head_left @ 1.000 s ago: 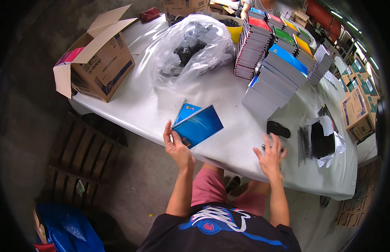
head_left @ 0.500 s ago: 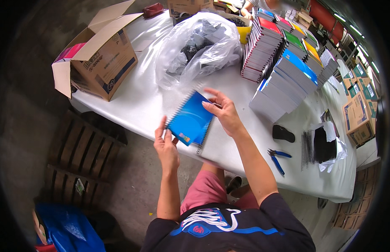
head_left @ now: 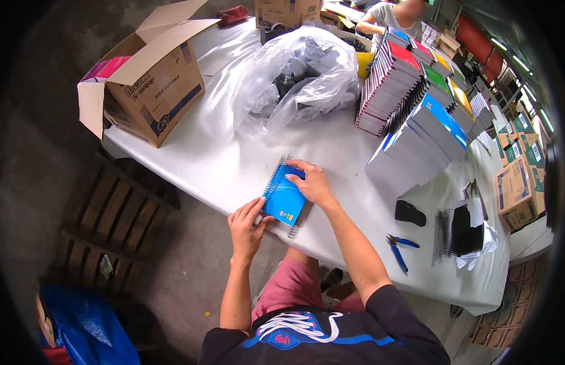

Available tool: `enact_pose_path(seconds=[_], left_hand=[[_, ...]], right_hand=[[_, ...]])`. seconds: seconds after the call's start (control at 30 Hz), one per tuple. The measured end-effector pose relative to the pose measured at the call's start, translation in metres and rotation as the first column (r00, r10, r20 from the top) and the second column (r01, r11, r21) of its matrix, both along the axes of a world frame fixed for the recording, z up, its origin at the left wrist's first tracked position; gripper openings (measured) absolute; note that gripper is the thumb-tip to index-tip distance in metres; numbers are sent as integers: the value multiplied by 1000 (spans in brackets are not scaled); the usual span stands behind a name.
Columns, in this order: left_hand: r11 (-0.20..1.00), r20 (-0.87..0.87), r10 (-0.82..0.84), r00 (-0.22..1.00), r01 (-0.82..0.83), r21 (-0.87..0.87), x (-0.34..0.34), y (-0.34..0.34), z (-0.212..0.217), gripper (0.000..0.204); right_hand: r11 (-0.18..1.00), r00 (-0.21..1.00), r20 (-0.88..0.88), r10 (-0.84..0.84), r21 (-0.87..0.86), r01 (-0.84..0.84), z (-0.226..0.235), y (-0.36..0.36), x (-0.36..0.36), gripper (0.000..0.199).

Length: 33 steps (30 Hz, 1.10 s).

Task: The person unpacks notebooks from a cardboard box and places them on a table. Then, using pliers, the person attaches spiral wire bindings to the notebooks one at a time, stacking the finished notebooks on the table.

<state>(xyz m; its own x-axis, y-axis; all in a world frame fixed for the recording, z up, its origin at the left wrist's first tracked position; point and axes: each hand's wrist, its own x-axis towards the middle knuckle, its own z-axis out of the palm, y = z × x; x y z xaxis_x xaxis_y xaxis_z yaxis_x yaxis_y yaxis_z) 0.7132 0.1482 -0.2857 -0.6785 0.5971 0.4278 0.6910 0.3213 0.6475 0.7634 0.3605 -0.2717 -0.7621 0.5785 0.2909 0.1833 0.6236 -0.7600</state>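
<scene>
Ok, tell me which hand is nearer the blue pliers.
Right. The right hand rests on the blue spiral notebook, on the side toward the blue pliers; the left hand holds its far side.

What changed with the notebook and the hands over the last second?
The blue notebook came down from mid-air onto the table. The right hand, first resting near the table edge, now presses on it; the left hand keeps its near edge. Stacks, bag, pliers unchanged.

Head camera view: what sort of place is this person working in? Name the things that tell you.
Probably a small notebook binding or packing workshop. Rows of stacked spiral notebooks fill the white table, loose wire coils and blue pliers lie nearby, and cardboard boxes stand around.
</scene>
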Motion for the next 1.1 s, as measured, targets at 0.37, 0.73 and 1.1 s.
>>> enact_pose_path(seconds=[0.37,0.73,1.1], left_hand=[[987,-127,-53,990,72,147,-22,3,-15,36],[986,-141,-52,989,73,148,-24,-3,-14,41],[986,12,-112,994,110,123,-21,-14,4,76]], right_hand=[[992,980,201,-10,128,-16,3,-13,-6,37],[552,657,-558,-507,376,744,253,97,211,41],[797,731,463,-500,-83,598,257,193,232,71]])
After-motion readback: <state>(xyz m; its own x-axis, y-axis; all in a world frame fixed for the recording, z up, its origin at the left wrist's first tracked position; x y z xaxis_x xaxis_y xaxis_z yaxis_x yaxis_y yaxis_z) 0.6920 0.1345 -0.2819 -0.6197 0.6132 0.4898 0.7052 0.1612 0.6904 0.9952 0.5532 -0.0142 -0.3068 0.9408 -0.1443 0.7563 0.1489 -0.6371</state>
